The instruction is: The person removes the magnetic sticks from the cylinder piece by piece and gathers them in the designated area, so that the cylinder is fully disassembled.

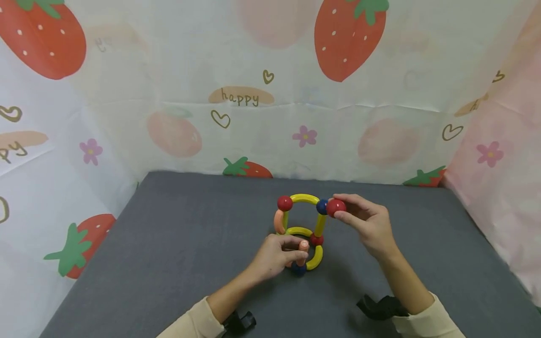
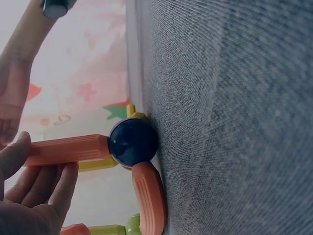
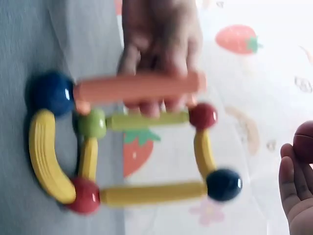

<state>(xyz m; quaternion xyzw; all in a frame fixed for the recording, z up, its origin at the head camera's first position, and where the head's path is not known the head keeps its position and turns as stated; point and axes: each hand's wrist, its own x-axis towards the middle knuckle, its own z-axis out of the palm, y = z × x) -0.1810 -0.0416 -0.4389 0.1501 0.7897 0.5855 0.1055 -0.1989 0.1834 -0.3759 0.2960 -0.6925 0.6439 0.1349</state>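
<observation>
1. Here, the right hand (image 1: 367, 223) pinches a red ball (image 1: 336, 207) between thumb and fingertips, touching the blue ball (image 1: 322, 206) at the frame's top corner.
2. The left hand (image 1: 274, 256) curls round an upright orange rod (image 1: 302, 253) above the lower blue ball (image 2: 132, 142).
3. The rod-and-ball frame (image 1: 301, 232) stands on the grey mat (image 1: 177, 263).

A structure of rods and balls (image 1: 301, 230) stands upright on the grey mat. A loose red ball (image 1: 336, 207) is just beside its top blue ball (image 1: 322, 206).
</observation>
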